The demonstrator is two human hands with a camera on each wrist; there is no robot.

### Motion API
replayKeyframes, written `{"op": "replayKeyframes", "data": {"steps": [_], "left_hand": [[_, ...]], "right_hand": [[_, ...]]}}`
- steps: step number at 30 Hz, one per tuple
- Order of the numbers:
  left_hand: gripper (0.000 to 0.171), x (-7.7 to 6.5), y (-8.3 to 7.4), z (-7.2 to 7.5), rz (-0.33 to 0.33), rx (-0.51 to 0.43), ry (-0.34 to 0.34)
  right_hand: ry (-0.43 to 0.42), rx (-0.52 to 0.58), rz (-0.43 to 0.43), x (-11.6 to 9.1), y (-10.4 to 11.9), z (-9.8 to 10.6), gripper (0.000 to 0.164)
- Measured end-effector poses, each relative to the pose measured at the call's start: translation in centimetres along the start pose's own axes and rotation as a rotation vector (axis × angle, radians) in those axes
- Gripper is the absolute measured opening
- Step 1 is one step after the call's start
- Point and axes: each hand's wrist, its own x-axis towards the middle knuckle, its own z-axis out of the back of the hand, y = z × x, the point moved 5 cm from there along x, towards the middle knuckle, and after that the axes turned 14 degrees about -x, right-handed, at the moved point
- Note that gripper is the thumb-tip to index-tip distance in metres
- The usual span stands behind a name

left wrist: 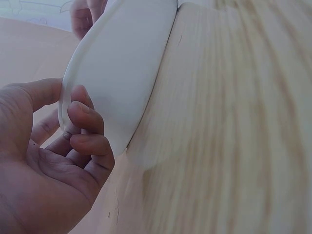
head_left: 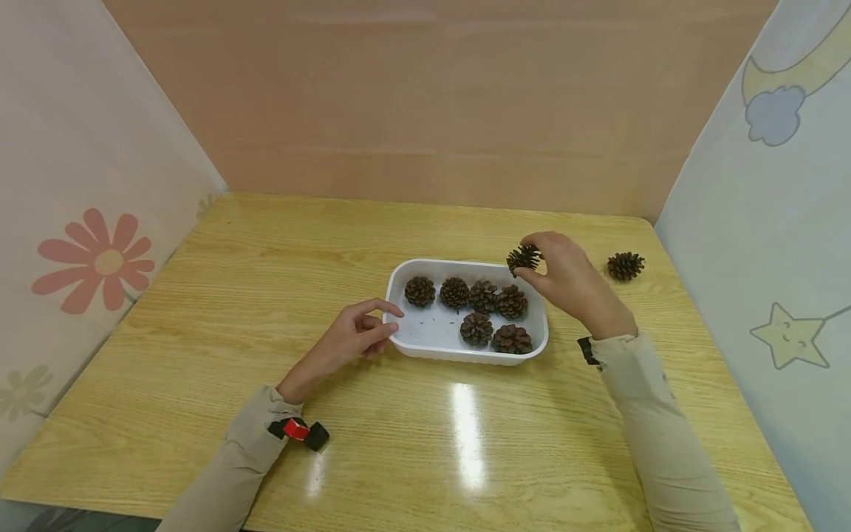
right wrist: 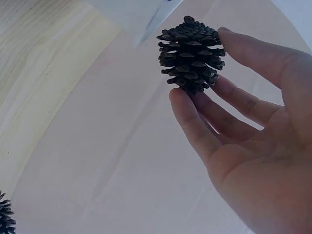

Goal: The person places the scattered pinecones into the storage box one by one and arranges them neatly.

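Note:
My right hand (head_left: 561, 277) holds a brown pine cone (right wrist: 191, 56) between thumb and fingertips, over the right back corner of a white plastic tray (head_left: 425, 349). In the right wrist view the cone's scales are spread and its sides show between the fingers. At the tray's left end, my left hand (head_left: 352, 331) grips the rim, the thumb over the edge and the other fingers curled along the outer wall (left wrist: 122, 63). Several pine cones (head_left: 476, 329) lie inside the tray, mostly in its right half and along the back.
Another pine cone (head_left: 625, 266) lies on the wooden table (head_left: 299, 244) to the right of the right hand. An orange-brown backdrop (head_left: 425, 111) rises behind the table, with printed light panels on both sides. Small dark crumbs dot the tray's floor.

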Motion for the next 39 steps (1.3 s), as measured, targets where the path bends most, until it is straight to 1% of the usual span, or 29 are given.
{"op": "replayKeyframes", "data": {"steps": [3, 9, 16, 28, 35, 39], "left_hand": [[0.028, 0.0, 0.0, 0.0, -0.001, 0.004, 0.002], [0.029, 0.0, 0.1, 0.0, -0.005, -0.001, 0.005], [0.028, 0.0, 0.1, 0.1, -0.006, -0.001, 0.001], [0.029, 0.1, 0.2, 0.1, -0.005, 0.005, 0.005], [0.029, 0.1, 0.2, 0.1, -0.007, 0.014, 0.004], [0.029, 0.0, 0.1, 0.1, -0.008, 0.014, 0.004]], "right_hand": [[-0.015, -0.001, 0.022, 0.0, 0.6, -0.1, 0.046], [-0.008, 0.020, 0.040, 0.0, 1.9, -0.3, 0.046], [-0.009, 0.034, 0.107, -0.2, 3.8, -0.6, 0.046], [0.011, 0.042, 0.188, -1.0, 7.2, -1.4, 0.046], [-0.036, 0.017, 0.256, -1.1, 8.8, -2.0, 0.044], [-0.045, 0.030, 0.281, -1.0, 9.4, -2.6, 0.043]]}}
